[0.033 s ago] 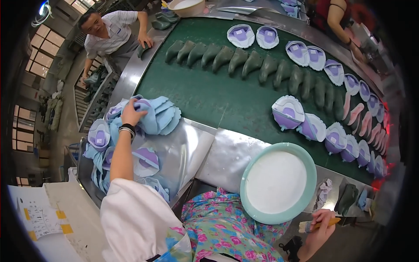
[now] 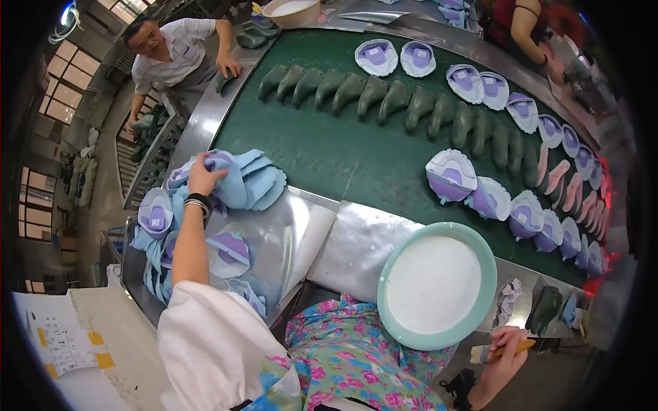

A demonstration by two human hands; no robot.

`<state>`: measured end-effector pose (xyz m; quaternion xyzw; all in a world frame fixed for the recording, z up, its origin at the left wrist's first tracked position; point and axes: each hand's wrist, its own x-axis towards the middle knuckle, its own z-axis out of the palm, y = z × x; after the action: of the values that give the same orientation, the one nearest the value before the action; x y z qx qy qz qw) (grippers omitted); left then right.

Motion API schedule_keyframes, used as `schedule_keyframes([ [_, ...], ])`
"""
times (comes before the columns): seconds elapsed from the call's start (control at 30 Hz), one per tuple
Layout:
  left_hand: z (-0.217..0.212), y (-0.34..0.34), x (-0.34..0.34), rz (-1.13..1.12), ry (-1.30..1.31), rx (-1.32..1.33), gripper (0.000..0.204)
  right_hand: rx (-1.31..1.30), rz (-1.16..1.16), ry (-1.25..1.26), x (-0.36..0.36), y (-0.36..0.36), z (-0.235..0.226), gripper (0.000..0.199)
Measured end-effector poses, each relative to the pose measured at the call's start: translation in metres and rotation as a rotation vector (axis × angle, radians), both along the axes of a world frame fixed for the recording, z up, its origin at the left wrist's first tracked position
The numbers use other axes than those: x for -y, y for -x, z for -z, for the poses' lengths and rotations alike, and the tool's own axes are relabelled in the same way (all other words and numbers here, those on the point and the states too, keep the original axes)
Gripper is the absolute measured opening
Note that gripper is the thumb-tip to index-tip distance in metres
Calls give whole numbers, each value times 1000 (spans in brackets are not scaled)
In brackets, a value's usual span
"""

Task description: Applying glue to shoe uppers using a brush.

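At the left of the green belt, my left hand (image 2: 203, 177) has its fingers bent over the purple edge of a light-blue shoe upper (image 2: 250, 181), part of a stacked bunch. The fingertips are partly hidden in the fabric. My right hand (image 2: 506, 346), low at the right, is closed around the wooden handle of a flat brush (image 2: 482, 354). The bristles point left. Just above and left of the brush is a mint-green basin (image 2: 489, 281) holding white liquid (image 2: 432, 284). More purple and light-blue uppers (image 2: 155, 212) lie beside my left wrist.
Dark green shoe lasts (image 2: 373, 96) stand in a row across the green belt (image 2: 329, 154). White-and-purple uppers (image 2: 452, 177) line both its sides, with pink insole-shaped pieces (image 2: 558, 175) at the right. A co-worker (image 2: 178, 58) handles lasts at the far left; another person's arm (image 2: 524, 27) shows top right.
My left hand has shifted slightly left over the bunch of uppers. The right hand keeps the brush beside the basin. The far-right person's arm has moved a little.
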<state>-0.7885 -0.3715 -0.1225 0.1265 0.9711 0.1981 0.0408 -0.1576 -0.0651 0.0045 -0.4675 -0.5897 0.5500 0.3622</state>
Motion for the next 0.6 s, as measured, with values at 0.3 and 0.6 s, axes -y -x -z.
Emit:
schedule_keyframes([
  [0.3, -114, -131, -110, 444, -497, -869, 60, -49, -36, -12, 16, -5, -4, 24],
  [0.6, -136, -368, -183, 1641, -832, -748, 62, -127, -563, -127, 45, 42, -47, 43],
])
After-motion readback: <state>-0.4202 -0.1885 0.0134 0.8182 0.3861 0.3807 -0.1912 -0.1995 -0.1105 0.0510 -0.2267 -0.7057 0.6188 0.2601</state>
